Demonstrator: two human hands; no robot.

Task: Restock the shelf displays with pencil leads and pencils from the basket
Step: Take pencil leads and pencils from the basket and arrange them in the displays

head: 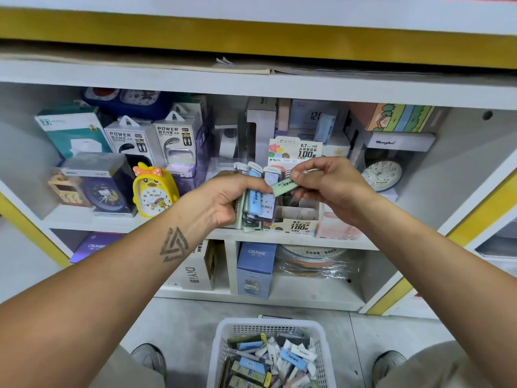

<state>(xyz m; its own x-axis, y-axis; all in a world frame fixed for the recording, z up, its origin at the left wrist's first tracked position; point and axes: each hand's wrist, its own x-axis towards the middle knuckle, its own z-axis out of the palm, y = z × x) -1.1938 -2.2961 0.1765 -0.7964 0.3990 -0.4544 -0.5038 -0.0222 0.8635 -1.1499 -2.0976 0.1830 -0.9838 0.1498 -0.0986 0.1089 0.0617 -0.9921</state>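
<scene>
Head view, facing a white shelf unit (279, 239) with yellow trim. My left grip (223, 200) is curled around a fanned bundle of lead cases (256, 203): slim, flat plastic boxes in pale blue, mint and white, some with white hang tabs at their upper ends. My right grip (333, 186) pinches one mint-green case (284, 187), a smooth rectangular bar with small dark print too fine to read, between thumb and fingertips; it lies tilted, its left end just beside the bundle.

Directly behind and below both grips, at the front edge of the middle shelf, stands a cardboard display box (296, 217) with partitioned slots; its back card and front panel read "0.7 HB" and "100".

Toward the left end of the same shelf are two white cartons (156, 141) marked "POWER BANK" and a glossy yellow duck-shaped alarm clock (154, 191). Near the right end, a round white clock (382, 175) sits below a box lettered "Henghua" (400, 142). On the shelf below, a blue carton (256, 268) reads "CRUHRE".

On the grey floor, at the lower edge of the view, a white perforated plastic basket (223, 345) holds more lead cases and pencils in a loose pile (271, 362).
</scene>
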